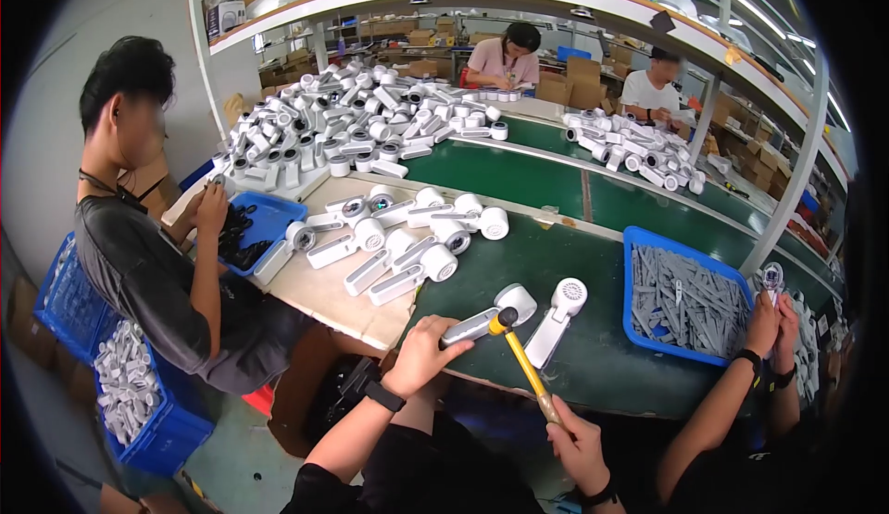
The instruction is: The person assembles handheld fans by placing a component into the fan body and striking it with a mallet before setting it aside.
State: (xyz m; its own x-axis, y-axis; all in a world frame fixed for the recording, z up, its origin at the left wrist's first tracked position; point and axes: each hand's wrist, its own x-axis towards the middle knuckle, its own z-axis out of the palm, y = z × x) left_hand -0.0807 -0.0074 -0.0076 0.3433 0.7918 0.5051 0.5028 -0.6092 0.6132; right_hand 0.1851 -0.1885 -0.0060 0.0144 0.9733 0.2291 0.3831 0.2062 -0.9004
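My left hand (422, 358) is closed around the handle end of a white handheld fan (515, 302) lying on the green tabletop (593, 366). In my right hand (578, 447) is a small hammer (526, 366) with a yellow handle and a dark head. The hammer's head is over the held fan, near where its handle meets the round head; whether they touch, I cannot tell. Just right of it, a second white handheld fan (559, 319) lies with its round grille facing up.
Several white fans (398, 264) lie on a pale board at left, with a large heap (352, 125) behind. A blue tray (639, 329) of grey strips stands at right. Co-workers sit at left (148, 236) and far side; another's hands (773, 324) work at right.
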